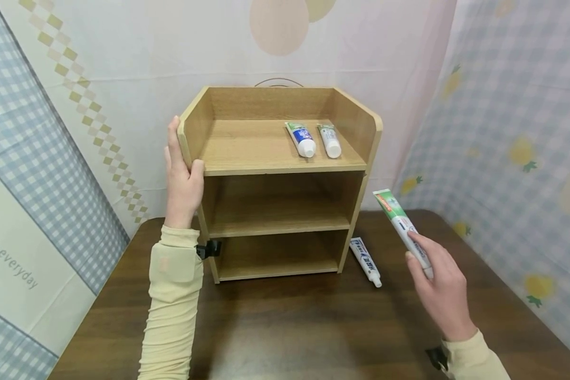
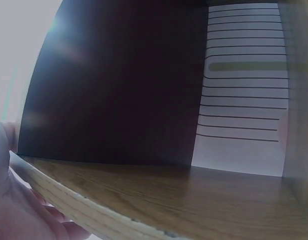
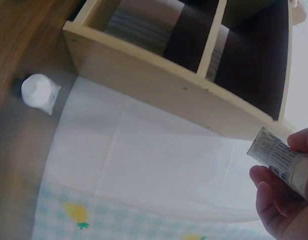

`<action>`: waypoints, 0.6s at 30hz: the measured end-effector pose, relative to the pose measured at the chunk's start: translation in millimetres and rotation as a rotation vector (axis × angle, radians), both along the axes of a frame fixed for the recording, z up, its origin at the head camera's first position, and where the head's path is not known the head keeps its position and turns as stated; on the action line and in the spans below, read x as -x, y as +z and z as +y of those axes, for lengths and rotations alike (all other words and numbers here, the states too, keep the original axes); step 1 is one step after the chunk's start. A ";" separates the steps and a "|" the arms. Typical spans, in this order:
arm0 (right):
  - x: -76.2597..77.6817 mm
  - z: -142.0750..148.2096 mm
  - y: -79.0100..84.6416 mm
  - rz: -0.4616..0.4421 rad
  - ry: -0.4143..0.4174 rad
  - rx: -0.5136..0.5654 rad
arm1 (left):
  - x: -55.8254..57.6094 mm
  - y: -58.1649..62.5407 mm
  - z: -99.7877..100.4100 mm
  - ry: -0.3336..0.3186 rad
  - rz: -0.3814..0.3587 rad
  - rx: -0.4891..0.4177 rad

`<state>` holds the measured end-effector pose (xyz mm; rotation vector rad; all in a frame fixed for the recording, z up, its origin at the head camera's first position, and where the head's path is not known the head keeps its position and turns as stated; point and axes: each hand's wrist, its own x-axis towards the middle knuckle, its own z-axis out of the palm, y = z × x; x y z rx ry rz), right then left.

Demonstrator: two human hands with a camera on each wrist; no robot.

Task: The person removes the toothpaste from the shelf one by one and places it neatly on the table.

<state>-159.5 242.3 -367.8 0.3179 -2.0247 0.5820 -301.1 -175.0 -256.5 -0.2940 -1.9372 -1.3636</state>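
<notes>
My right hand [image 1: 442,287] pinches a green and white toothpaste tube [image 1: 398,220] by its cap end, held in the air right of the wooden shelf [image 1: 285,172]. The tube's flat end points up and left. With thumb in front and fingers outside, my left hand [image 1: 184,187] grips the shelf's upper left side panel. Two tubes lie on the top board, caps toward me: a blue, green and white tube [image 1: 303,140] and a mostly white tube [image 1: 330,141]. On the table beside the shelf's lower right corner lies a white and blue tube [image 1: 364,262].
The shelf stands on a dark brown table [image 1: 285,327]; its middle board [image 1: 280,217] and bottom board [image 1: 280,264] sit under the top one. A pale curtain [image 1: 218,42] hangs behind, and checked cloth [image 1: 503,116] lines the right side.
</notes>
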 end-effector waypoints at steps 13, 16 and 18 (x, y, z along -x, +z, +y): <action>15.1 14.6 -13.3 -0.089 -0.074 -0.007 | -0.2 0.8 -1.8 0.004 -0.011 -0.007; 18.5 17.3 -17.3 -0.121 -0.091 0.002 | -0.3 0.4 -1.6 0.003 -0.012 -0.004; 20.8 18.9 -20.0 -0.137 -0.098 0.004 | 0.1 -0.2 -1.7 0.003 -0.010 -0.002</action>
